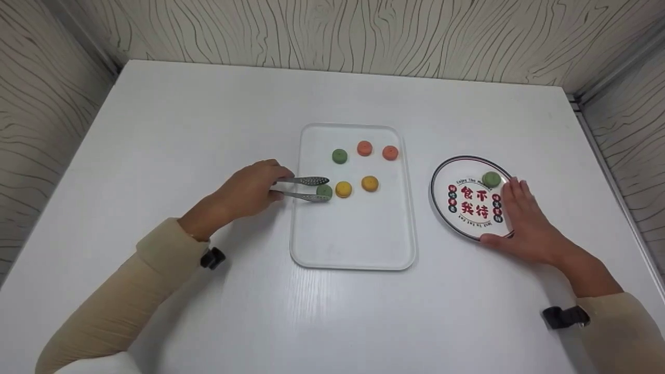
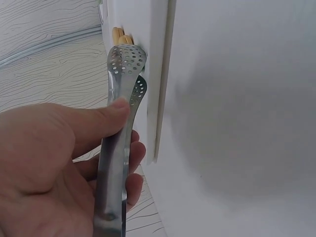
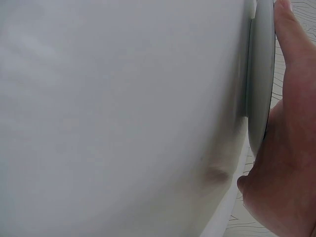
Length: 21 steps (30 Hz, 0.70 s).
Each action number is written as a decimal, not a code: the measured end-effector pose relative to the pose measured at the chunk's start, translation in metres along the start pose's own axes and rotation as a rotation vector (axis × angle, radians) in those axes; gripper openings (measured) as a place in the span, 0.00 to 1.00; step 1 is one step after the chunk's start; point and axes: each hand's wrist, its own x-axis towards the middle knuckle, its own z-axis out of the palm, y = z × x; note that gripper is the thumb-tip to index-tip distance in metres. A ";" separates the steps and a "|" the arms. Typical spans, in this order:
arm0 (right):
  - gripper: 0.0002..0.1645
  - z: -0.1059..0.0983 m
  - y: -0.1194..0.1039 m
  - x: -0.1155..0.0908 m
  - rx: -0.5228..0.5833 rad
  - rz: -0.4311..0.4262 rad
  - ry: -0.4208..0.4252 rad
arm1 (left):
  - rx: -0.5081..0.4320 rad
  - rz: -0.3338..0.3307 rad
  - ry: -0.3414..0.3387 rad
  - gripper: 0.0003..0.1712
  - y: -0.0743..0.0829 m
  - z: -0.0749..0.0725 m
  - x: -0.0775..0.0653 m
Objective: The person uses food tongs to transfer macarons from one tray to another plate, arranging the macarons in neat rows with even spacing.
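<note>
My left hand (image 1: 254, 187) grips metal tongs (image 2: 113, 163) with perforated tips, thumb on one arm and fingers round the other. In the head view the tips lie on either side of a green macaron (image 1: 324, 192) at the left side of a white tray (image 1: 353, 249). Just right of it sit two yellow macarons (image 1: 343, 189), and farther back another green macaron (image 1: 340, 156) and two orange ones (image 1: 364, 148). My right hand (image 1: 532, 231) rests against the right rim of a round plate (image 1: 441, 174), fingers extended, thumb at the near rim. On that plate lies a green macaron (image 1: 491, 179).
The tray and plate stand apart on a white table (image 1: 208, 119). Wood-patterned panels (image 1: 337, 36) rise behind the table and at both sides. Red characters are printed on the plate's middle.
</note>
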 end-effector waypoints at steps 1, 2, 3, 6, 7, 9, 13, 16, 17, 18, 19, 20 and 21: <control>0.73 0.000 0.000 0.000 0.001 0.002 0.000 | -0.003 -0.004 -0.002 0.22 0.000 0.000 0.000; 0.73 0.000 0.000 0.000 0.004 0.002 0.000 | -0.005 -0.009 -0.006 0.22 0.000 0.000 0.000; 0.73 -0.001 -0.001 0.000 0.005 0.004 0.000 | -0.005 -0.010 -0.007 0.22 0.000 0.000 0.000; 0.73 -0.001 -0.001 -0.001 0.009 0.008 -0.001 | -0.006 -0.011 -0.008 0.22 0.001 0.000 -0.001; 0.73 -0.001 -0.001 -0.001 0.008 0.009 -0.001 | -0.004 -0.009 -0.007 0.22 0.000 0.000 -0.001; 0.73 -0.001 -0.002 -0.001 0.004 0.007 0.000 | -0.008 -0.011 -0.008 0.22 0.001 0.000 -0.001; 0.73 -0.001 -0.003 -0.001 0.003 0.011 -0.002 | -0.018 -0.026 -0.015 0.22 0.000 0.001 0.000; 0.74 -0.002 -0.003 0.000 0.010 0.019 -0.007 | -0.034 -0.032 -0.015 0.22 -0.001 0.001 0.001; 0.74 -0.002 -0.004 0.000 0.012 0.021 -0.008 | -0.038 -0.031 -0.013 0.22 -0.001 0.002 0.001; 0.74 -0.002 -0.004 0.000 0.014 0.023 -0.009 | -0.042 -0.030 -0.012 0.21 -0.001 0.002 0.001; 0.74 -0.002 -0.004 0.000 0.016 0.025 -0.010 | -0.048 -0.029 -0.011 0.21 -0.001 0.002 0.001; 0.74 -0.003 -0.004 0.000 0.018 0.027 -0.011 | -0.051 -0.028 -0.011 0.21 0.000 0.002 0.001; 0.74 -0.003 -0.004 0.000 0.019 0.027 -0.011 | -0.052 -0.028 -0.011 0.22 0.000 0.002 0.001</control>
